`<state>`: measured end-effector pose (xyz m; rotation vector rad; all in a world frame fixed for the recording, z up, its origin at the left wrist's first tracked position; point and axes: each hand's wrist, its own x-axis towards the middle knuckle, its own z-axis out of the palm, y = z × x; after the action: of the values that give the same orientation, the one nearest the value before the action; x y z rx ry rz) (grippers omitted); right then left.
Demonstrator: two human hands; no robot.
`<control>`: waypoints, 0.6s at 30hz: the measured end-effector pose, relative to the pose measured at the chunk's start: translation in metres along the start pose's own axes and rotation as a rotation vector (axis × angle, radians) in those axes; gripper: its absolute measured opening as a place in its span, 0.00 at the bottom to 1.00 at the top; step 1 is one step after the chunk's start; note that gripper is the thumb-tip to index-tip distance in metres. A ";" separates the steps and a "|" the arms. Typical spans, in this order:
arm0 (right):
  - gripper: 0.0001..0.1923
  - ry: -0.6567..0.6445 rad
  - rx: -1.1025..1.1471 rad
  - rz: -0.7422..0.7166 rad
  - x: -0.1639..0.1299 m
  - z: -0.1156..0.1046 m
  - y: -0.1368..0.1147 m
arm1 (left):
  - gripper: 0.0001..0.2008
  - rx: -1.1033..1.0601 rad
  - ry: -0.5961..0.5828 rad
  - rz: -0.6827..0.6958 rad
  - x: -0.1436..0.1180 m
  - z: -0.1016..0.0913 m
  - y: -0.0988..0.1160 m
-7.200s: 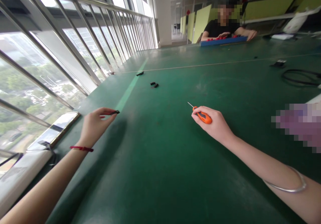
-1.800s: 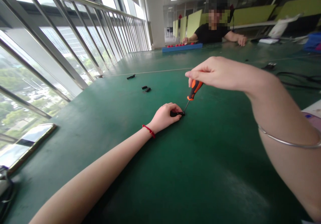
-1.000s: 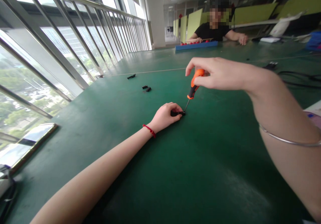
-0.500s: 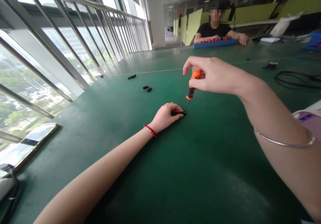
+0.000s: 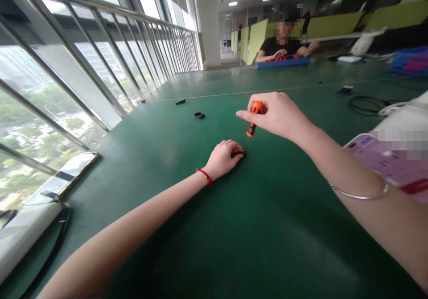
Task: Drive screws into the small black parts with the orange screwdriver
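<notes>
Left hand pinching small black part on green table, right hand gripping orange-black screwdriver, tilted, tip at part's right end, hands apart, two small black pieces beyond, person in black at blue tray far side.

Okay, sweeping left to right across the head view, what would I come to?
Gold-edged slab, thin black piece, pair of small black pieces, left hand, orange-and-black screwdriver, blue basket. The right hand overlaps the screwdriver, so I left it out.
</notes>
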<state>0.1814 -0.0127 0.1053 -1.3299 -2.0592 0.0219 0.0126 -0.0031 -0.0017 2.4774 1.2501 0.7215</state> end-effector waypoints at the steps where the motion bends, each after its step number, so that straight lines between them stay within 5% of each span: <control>1: 0.14 0.031 0.024 0.004 -0.007 -0.001 -0.003 | 0.04 0.001 0.003 -0.001 -0.006 0.000 0.004; 4: 0.07 0.082 0.093 0.007 -0.028 -0.003 -0.013 | 0.04 -0.014 -0.006 0.007 -0.021 -0.001 0.012; 13: 0.08 0.049 0.200 0.084 -0.041 0.002 -0.013 | 0.05 -0.097 -0.008 0.021 -0.033 -0.002 0.014; 18: 0.16 -0.006 0.226 0.108 -0.044 0.003 -0.010 | 0.05 -0.149 -0.010 0.036 -0.034 -0.001 0.009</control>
<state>0.1826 -0.0525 0.0829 -1.2981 -1.9231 0.2973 0.0011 -0.0352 -0.0075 2.3853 1.1077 0.7811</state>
